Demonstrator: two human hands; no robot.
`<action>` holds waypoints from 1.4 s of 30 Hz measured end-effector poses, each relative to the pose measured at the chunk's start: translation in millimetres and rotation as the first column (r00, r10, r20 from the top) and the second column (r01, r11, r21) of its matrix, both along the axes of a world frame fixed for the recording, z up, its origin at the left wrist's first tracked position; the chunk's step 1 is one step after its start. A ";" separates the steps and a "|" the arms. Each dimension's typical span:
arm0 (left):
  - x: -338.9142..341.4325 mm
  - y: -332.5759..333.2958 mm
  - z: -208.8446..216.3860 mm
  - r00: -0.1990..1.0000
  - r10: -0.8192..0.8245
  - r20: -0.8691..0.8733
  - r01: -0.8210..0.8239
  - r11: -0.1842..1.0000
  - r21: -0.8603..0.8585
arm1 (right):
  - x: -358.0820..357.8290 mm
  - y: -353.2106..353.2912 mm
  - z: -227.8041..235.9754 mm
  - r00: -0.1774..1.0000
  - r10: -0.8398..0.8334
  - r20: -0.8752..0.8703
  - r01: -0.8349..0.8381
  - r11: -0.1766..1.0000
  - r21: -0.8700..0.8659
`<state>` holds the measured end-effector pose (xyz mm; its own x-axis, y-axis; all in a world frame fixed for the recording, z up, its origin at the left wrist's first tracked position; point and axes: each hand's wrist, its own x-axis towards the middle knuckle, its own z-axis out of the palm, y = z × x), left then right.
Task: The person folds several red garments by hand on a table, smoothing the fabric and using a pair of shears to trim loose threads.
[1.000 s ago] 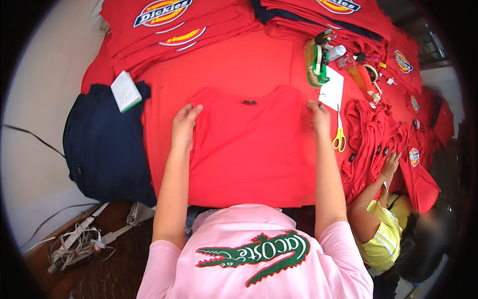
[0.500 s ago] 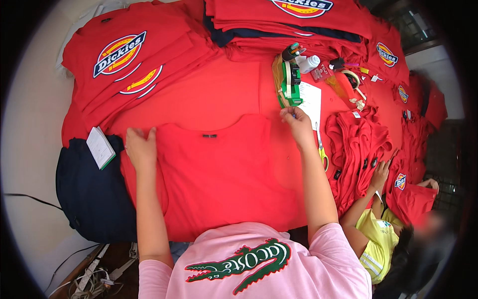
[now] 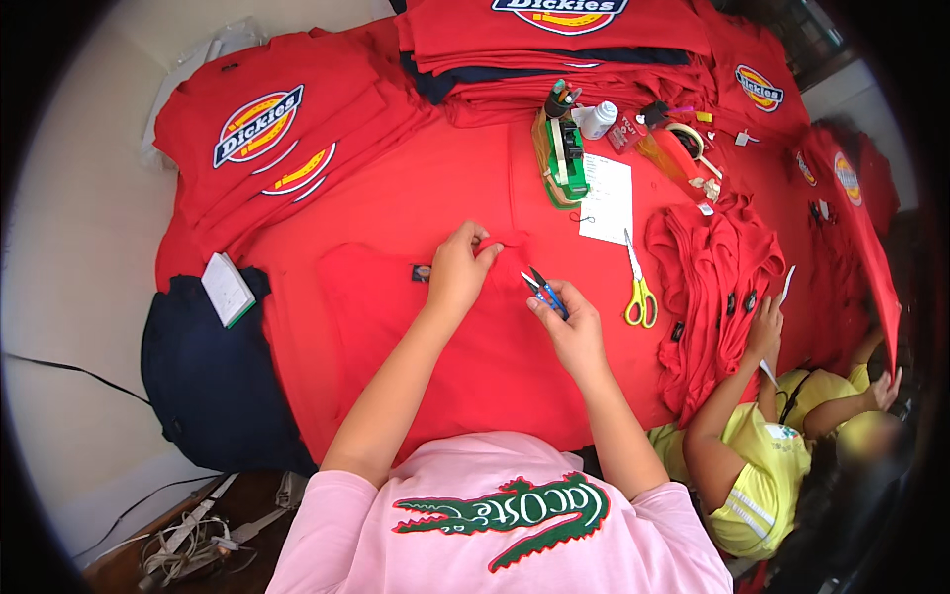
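The red shirt (image 3: 435, 346) lies flat on the table in front of me, its neck pointing away. My left hand (image 3: 457, 269) pinches a fold of cloth at the collar, fingers closed tight on it. My right hand (image 3: 569, 329) sits just right of the collar, fingers curled around small blue snips (image 3: 545, 292). Further right of the shirt lie yellow scissors (image 3: 638, 292) and a white paper (image 3: 607, 198). Left of it is a dark blue pile (image 3: 213, 386). Another person's hand (image 3: 764, 327) rests on a bunch of red shirts (image 3: 712, 277).
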<state>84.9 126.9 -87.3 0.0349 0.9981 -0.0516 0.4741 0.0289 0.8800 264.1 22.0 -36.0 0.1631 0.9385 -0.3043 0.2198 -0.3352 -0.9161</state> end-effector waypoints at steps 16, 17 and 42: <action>-40.0 -157.7 98.0 0.998 0.042 0.050 -0.056 0.945 0.322 | -47.2 -78.7 57.0 0.978 0.181 0.107 -0.207 0.916 0.344; -40.4 -162.1 97.4 0.998 0.042 0.054 -0.057 0.944 0.325 | -46.8 -82.4 58.4 0.975 0.189 0.114 -0.218 0.913 0.345; -33.7 -205.9 106.8 0.978 -0.065 0.198 0.008 0.962 0.274 | -4.8 -132.9 46.3 0.989 -0.049 0.138 -0.035 0.835 0.549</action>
